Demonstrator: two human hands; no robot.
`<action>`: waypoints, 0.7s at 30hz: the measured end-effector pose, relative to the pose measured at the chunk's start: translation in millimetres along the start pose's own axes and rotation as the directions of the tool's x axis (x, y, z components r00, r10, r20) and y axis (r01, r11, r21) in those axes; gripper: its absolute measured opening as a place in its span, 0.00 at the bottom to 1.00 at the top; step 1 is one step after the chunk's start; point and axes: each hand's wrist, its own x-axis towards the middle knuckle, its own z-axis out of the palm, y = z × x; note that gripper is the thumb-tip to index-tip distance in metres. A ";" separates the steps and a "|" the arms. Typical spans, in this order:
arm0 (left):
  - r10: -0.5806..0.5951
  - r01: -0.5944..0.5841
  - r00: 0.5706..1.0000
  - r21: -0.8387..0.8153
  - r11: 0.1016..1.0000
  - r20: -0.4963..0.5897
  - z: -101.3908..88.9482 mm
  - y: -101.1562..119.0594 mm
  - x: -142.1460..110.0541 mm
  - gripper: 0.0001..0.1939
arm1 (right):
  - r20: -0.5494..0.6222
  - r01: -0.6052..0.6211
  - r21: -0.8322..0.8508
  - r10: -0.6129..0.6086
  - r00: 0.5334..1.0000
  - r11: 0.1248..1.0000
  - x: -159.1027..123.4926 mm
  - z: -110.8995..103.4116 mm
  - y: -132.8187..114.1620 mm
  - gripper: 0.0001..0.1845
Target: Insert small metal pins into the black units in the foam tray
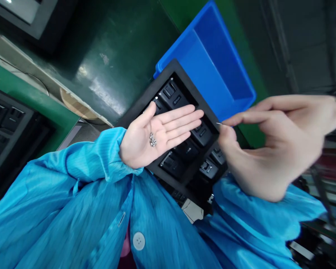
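The left hand [156, 136] lies open, palm up, with a small heap of screws [152, 140] resting in the middle of the palm. It hovers over the near-left part of a black tray [145, 104] that holds dark camera parts [175, 96]. The right hand [271, 142] pinches one thin screw [218, 123] between thumb and forefinger, just off the tray's right edge. A blue bin [212, 63] stands behind the tray on the green desk [120, 48].

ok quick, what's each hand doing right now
Left hand: open, palm up, small screws lying loose on it.
Right hand: thumb and forefinger pinched on a thin pin-like piece, too small to identify.
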 end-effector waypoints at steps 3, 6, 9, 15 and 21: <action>-0.001 0.001 1.000 -0.025 1.000 -0.005 0.8 0.5 0.8 0.41 | 0.075 0.025 -0.067 -0.020 0.997 0.997 -17.3 13.6 20.1 0.05; -0.001 0.001 1.000 -0.049 0.999 -0.001 2.2 1.0 1.2 0.41 | 0.187 0.017 -0.054 -0.007 0.982 0.998 -29.2 29.5 21.3 0.03; 0.008 -0.008 1.000 -0.052 0.999 0.012 1.5 1.2 1.2 0.41 | 0.242 0.008 -0.044 0.003 0.970 0.999 -30.3 37.1 14.9 0.05; 0.016 -0.015 1.000 -0.030 0.999 0.014 -0.7 1.0 1.2 0.41 | 0.264 0.074 -0.069 -0.054 0.963 0.995 -23.3 42.1 8.8 0.08; 0.020 -0.020 1.000 -0.035 0.999 -0.006 1.4 0.4 1.4 0.41 | 0.264 0.160 -0.126 -0.122 0.957 0.979 -25.6 45.2 6.2 0.11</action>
